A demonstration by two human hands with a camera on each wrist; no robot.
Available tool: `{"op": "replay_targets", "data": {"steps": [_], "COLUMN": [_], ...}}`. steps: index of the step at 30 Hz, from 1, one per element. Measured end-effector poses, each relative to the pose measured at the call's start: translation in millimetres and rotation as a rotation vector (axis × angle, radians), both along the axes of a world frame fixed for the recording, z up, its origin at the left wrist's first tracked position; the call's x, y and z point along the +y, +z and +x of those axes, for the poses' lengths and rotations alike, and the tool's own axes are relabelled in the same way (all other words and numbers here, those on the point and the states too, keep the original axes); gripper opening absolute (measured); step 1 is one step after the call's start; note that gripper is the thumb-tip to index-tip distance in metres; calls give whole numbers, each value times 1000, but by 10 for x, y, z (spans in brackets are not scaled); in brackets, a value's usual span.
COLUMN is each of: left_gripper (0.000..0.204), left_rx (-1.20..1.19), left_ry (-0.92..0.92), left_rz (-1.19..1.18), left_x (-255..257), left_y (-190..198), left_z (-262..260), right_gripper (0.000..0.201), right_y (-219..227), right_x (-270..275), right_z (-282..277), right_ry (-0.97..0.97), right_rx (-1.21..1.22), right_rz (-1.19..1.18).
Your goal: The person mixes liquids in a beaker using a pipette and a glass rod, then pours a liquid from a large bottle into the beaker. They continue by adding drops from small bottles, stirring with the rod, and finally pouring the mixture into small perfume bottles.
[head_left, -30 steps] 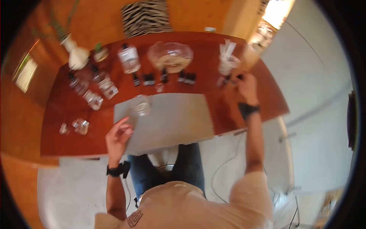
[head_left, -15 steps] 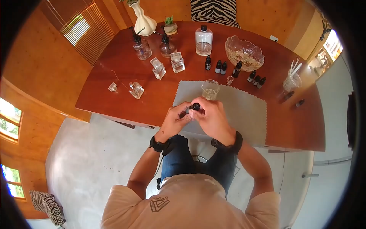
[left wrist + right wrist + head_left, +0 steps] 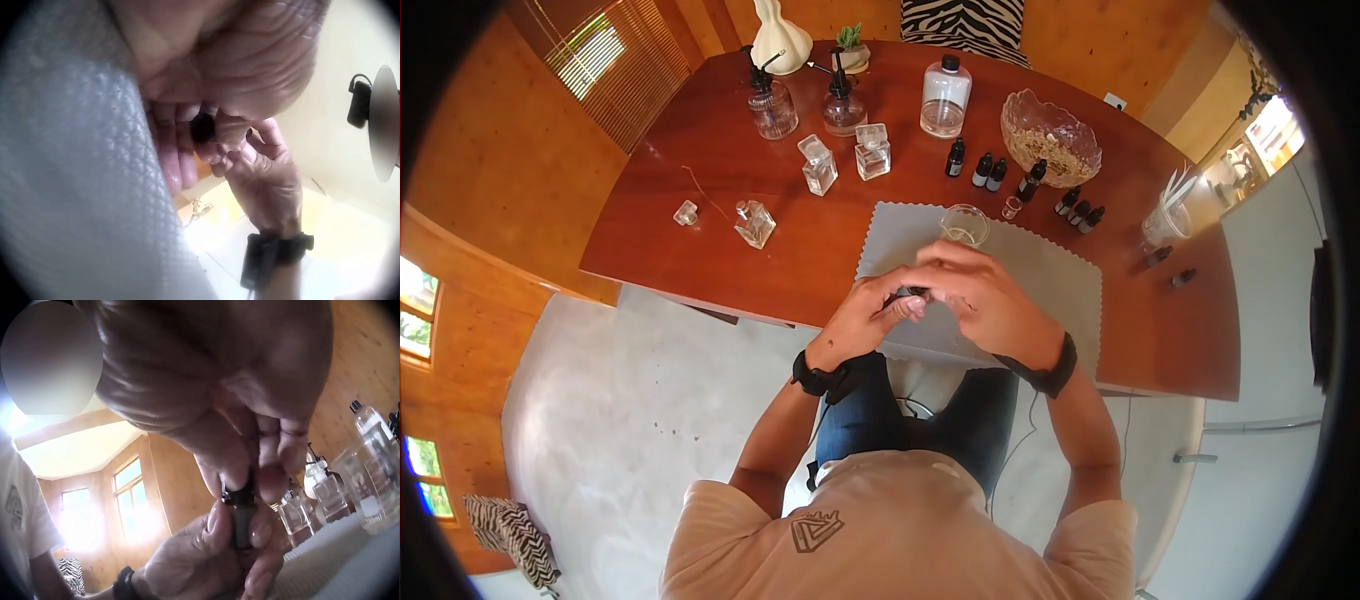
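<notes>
Both hands meet over the front of a grey mat (image 3: 1040, 290). My left hand (image 3: 862, 318) grips a small dark bottle (image 3: 242, 526) from below, thumb and fingers round its body in the right wrist view. From above, my right hand (image 3: 1000, 310) pinches the black cap (image 3: 240, 492) between thumb and fingers. The head view has most of the bottle hidden behind the fingers. Just beyond the right hand stands a clear beaker (image 3: 966, 222) on the mat.
Small black bottles (image 3: 988, 173) line the mat's far edge, near a tiny glass cup (image 3: 1012, 207). Behind them are a large clear bottle (image 3: 945, 98) and a glass bowl (image 3: 1050, 140). Square glass bottles (image 3: 818, 168) stand left; a cup of white strips (image 3: 1168, 215) stands right.
My right hand came from beside the cup of strips to the middle, where my left hand joined it at the small bottle. Since then the right hand has turned further over the cap.
</notes>
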State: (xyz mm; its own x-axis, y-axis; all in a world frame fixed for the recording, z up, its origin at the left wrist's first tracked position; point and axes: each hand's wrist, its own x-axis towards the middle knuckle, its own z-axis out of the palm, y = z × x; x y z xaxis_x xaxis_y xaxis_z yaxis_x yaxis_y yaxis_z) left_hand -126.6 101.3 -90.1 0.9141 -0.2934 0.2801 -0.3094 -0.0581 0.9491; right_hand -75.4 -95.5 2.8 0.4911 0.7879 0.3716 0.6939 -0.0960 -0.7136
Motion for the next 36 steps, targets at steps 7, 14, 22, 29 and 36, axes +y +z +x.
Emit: {"op": "replay_targets", "data": {"steps": [7,14,22,29,36], "left_gripper": [24,20,18,20,21], "left_rx": [38,69,45,17,59], "left_ry": [-8,8,-44,-44,-29], "left_rz": [-26,-23,-88,-33,-116], "left_x": [21,5,53,61,10], "left_y": [28,83,-34,6,12], "left_z": [11,-19,2,16,5], "right_gripper": [24,26,22,18,23], "right_y": [-96,-124,-9,-133,-51], "right_x": [51,71,59,77,48], "right_z": [-43,-101,-33,-54,62], "right_ry": [-159,-215,-9,-207,-3], "right_rx": [-68,-96,-2,-95,-26], "right_rz": [-28,-69,38,-43,59]}}
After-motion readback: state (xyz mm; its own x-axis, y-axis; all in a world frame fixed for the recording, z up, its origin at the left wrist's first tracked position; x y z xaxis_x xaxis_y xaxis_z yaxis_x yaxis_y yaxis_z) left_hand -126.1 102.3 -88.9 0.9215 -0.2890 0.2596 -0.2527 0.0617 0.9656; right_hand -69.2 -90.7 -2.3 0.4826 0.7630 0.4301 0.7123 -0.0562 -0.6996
